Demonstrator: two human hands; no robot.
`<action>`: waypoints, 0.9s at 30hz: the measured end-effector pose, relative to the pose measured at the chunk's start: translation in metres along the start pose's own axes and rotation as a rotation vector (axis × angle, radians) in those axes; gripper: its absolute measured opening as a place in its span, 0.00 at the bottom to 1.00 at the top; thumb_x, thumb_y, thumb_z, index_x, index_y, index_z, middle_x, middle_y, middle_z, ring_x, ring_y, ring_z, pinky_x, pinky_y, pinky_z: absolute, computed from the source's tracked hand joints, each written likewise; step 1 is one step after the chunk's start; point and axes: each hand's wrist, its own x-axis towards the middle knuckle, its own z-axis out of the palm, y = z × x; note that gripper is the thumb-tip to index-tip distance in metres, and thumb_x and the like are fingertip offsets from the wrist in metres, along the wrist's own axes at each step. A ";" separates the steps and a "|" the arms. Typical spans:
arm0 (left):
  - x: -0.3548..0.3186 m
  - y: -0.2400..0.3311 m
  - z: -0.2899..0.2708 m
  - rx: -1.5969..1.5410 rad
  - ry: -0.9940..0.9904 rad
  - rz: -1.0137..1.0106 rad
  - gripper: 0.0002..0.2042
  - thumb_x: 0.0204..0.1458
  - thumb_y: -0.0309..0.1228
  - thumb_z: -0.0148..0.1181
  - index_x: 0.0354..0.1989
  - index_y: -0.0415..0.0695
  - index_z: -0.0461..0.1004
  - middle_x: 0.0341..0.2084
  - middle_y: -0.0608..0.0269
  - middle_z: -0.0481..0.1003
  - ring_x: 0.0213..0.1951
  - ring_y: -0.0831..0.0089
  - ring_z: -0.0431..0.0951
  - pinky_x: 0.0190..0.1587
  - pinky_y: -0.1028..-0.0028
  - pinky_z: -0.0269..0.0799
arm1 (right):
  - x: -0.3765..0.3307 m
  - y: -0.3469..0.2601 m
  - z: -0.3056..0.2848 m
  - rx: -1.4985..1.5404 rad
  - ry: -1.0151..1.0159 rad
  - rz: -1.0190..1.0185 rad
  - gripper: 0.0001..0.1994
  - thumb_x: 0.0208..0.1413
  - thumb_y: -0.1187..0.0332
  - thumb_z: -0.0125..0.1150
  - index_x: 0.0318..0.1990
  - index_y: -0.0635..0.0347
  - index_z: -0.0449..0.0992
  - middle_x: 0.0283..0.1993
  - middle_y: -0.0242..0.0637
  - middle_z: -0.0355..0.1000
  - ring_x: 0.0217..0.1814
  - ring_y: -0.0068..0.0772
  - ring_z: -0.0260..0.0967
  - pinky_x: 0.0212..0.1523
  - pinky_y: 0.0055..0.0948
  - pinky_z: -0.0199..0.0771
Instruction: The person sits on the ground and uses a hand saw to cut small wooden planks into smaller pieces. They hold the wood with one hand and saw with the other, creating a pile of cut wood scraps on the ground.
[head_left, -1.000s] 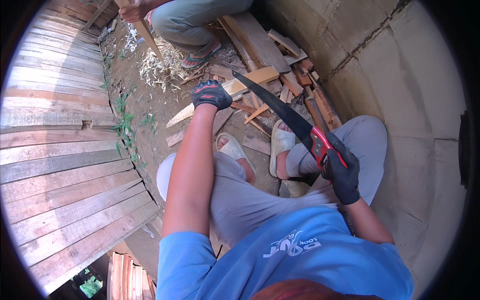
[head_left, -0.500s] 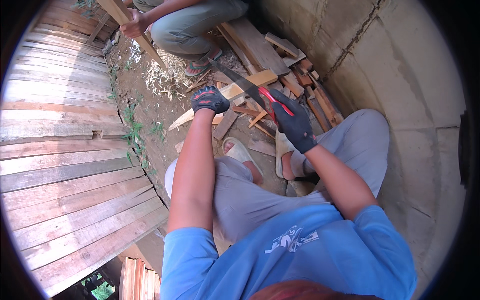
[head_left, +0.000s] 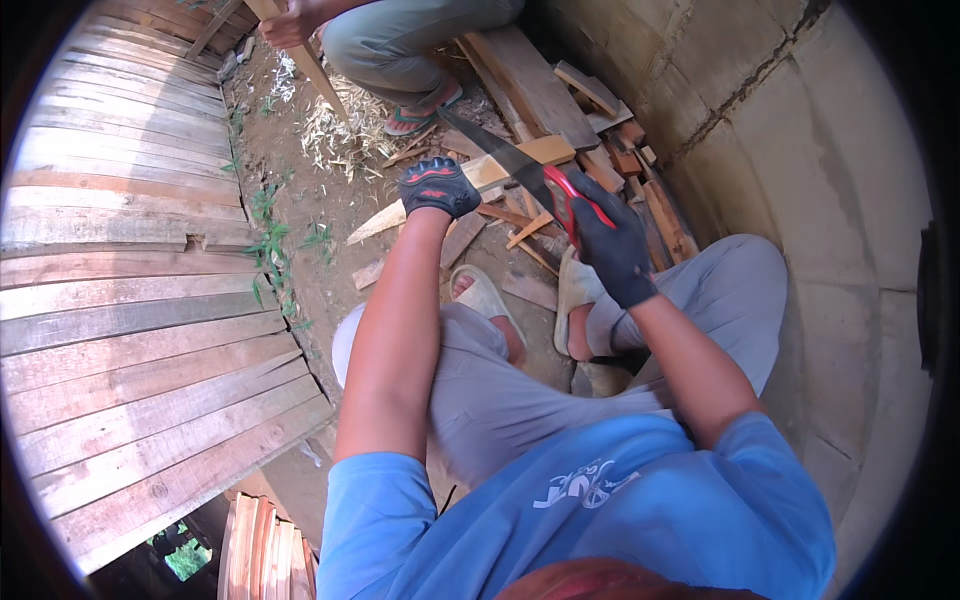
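My left hand, in a black glove with red marks, is closed round a pale wooden stake. The stake's tapered end sticks out to the left of the glove, and its blunt end points to the far right. In a matching glove, my right hand grips the red and black handle of a handsaw. Its grey blade lies across the stake, just right of my left hand, with the tip pointing far left. Whether the teeth have cut into the wood, I cannot tell.
Offcuts and boards lie piled beside a concrete wall on the right. A co-worker's hand holds a pointed wooden piece above wood shavings. Wooden planks cover the left side. My sandalled feet are below the stake.
The view has shifted slightly, so most nearby things appear a little farther right. Both my hands keep their holds, and the saw still lies across the stake.
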 end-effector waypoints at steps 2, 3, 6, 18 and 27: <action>-0.002 -0.002 0.001 0.016 0.037 0.006 0.25 0.53 0.45 0.59 0.56 0.48 0.82 0.57 0.53 0.81 0.60 0.58 0.81 0.62 0.58 0.74 | 0.038 0.008 0.033 0.039 -0.011 0.076 0.19 0.68 0.61 0.62 0.63 0.54 0.82 0.53 0.42 0.83 0.52 0.30 0.80 0.55 0.30 0.77; -0.003 -0.001 0.001 0.020 0.050 0.010 0.25 0.52 0.45 0.59 0.56 0.48 0.83 0.57 0.52 0.81 0.60 0.58 0.81 0.62 0.58 0.75 | 0.052 0.010 0.045 0.061 -0.013 0.106 0.18 0.68 0.61 0.63 0.63 0.53 0.82 0.52 0.40 0.84 0.50 0.27 0.80 0.54 0.28 0.77; -0.003 -0.005 0.010 -0.005 0.060 0.010 0.25 0.51 0.46 0.60 0.56 0.47 0.83 0.56 0.52 0.81 0.59 0.56 0.81 0.61 0.59 0.76 | 0.055 0.012 0.053 0.060 -0.017 0.085 0.19 0.68 0.61 0.63 0.62 0.54 0.82 0.53 0.43 0.83 0.54 0.30 0.81 0.57 0.30 0.77; 0.004 -0.009 0.005 -0.017 0.030 0.008 0.26 0.50 0.45 0.62 0.56 0.46 0.82 0.55 0.52 0.82 0.58 0.56 0.82 0.60 0.59 0.77 | -0.100 -0.043 -0.125 -0.100 -0.026 0.236 0.20 0.69 0.68 0.58 0.66 0.59 0.79 0.53 0.42 0.83 0.49 0.26 0.80 0.53 0.30 0.79; -0.001 -0.005 0.026 0.003 0.217 0.070 0.22 0.49 0.44 0.63 0.50 0.47 0.83 0.48 0.53 0.84 0.50 0.58 0.85 0.52 0.58 0.79 | 0.056 0.002 0.025 -0.045 -0.076 0.014 0.21 0.67 0.59 0.61 0.63 0.55 0.81 0.53 0.47 0.83 0.52 0.42 0.82 0.58 0.36 0.78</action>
